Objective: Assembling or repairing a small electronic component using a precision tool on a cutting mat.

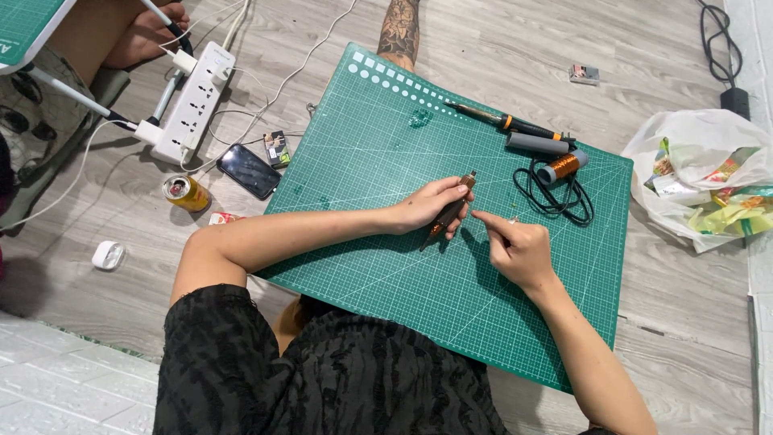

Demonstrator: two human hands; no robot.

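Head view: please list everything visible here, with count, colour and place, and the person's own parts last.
cutting mat: one, green, on the wood floor.
brown pen-like tool: one, under the left hand.
soldering iron: one, black and orange, mat's far edge.
grey cylinder: one, beside the iron.
copper wire spool: one, by a black cord.
black cord: one, coiled on the mat.
power strip: one, white, left of the mat.
phone: one, black, on the floor.
can: one, gold, lying near the phone.
plastic bag: one, white, right of the mat.
left hand: on the tool.
right hand: pinching something tiny.
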